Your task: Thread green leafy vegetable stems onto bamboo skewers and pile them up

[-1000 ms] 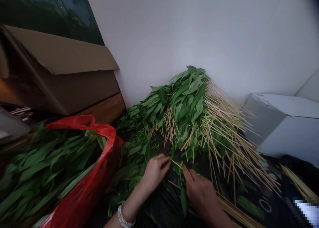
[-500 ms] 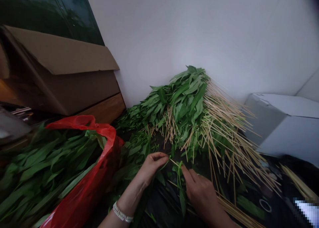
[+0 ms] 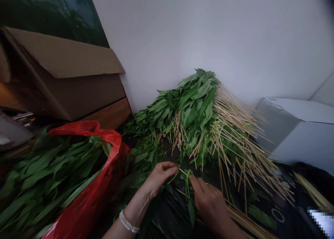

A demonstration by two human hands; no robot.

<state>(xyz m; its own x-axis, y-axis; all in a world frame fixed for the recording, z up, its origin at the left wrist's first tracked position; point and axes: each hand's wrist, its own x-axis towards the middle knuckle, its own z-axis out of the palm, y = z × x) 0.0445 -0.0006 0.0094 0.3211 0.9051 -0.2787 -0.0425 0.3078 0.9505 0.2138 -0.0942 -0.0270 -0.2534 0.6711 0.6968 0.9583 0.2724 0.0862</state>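
In the head view, my left hand (image 3: 164, 174) is closed in a pinch at the tip of a thin bamboo skewer (image 3: 183, 170). A slender green stem (image 3: 172, 180) curves down from its fingertips. My right hand (image 3: 208, 199) is wrapped round the skewer, its lower part hidden by the fingers. Green water spinach (image 3: 191, 207) loops over the skewer by my right fingers, leaf hanging down. Beyond both hands lies a heap of skewered greens (image 3: 198, 100), their bare stick ends (image 3: 242, 141) fanning to the right.
At left, a red plastic bag (image 3: 99, 176) holds loose leaves. Behind it stands an open cardboard box (image 3: 78, 89). A white box (image 3: 300, 127) is at right. Loose skewers (image 3: 247, 220) lie on black plastic (image 3: 169, 214) near my right forearm.
My left hand has dipped very slightly, still pinching at the skewer's tip. My right hand stays almost in place; the heap is unchanged.
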